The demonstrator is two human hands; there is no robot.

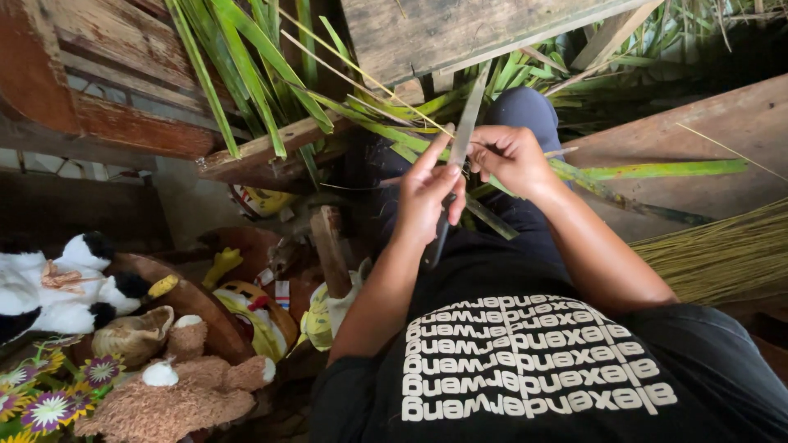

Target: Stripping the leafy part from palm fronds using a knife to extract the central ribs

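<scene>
While the left hand [427,197] grips a long knife [460,156] with its blade pointing up toward twelve o'clock, the right hand [509,156] pinches a green palm leaf strip [640,172] that runs off toward three o'clock. Both hands touch near the blade.

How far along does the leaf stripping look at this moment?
Done: a bundle of thin yellowish stripped ribs lies at the person's right. In hand: the left hand holds a long grey knife blade against a green palm leaf strip held by the right hand. Left: many long green leaves remain unstripped.
</scene>
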